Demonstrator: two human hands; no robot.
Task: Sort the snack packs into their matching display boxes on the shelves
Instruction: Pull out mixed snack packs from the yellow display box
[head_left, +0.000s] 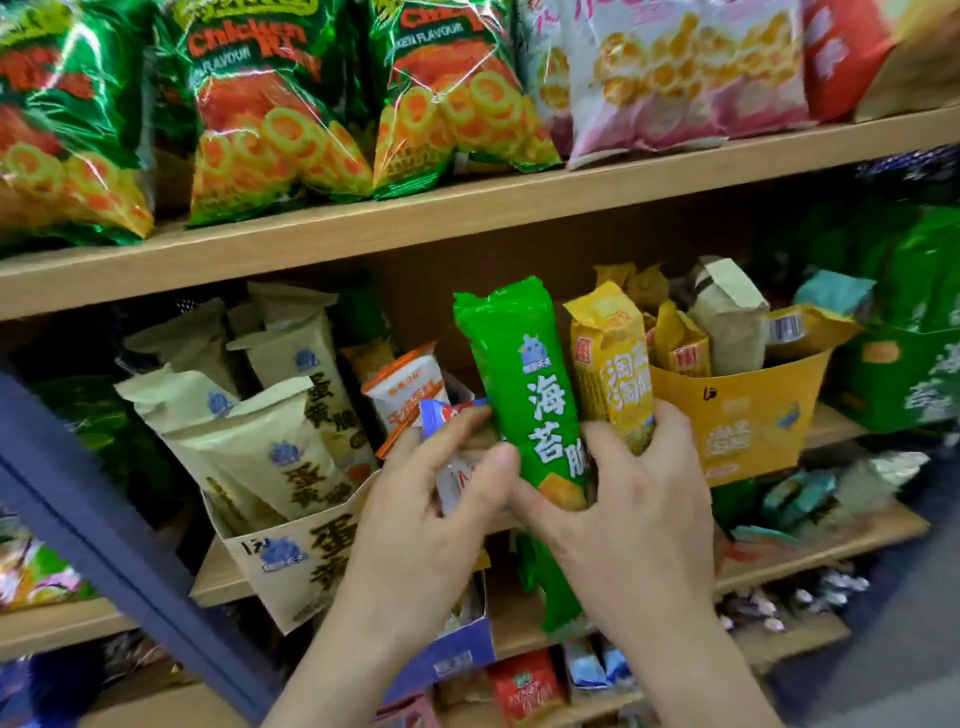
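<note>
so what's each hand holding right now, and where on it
Right hand grips the green seaweed pack mid-length and a yellow pack by its lower end. Left hand pinches a small blue-and-white pack by its upper part.

We see 2 bare hands, the slim left hand (415, 525) and the slim right hand (639, 509). The bare left forearm (332, 665) and the bare right forearm (696, 670) are uncovered down to the bottom edge. Our wrists are narrow, our knuckles smooth. The left thumb (498, 462) shows a short, plain nail; other fingertips are slightly blurred.
</note>
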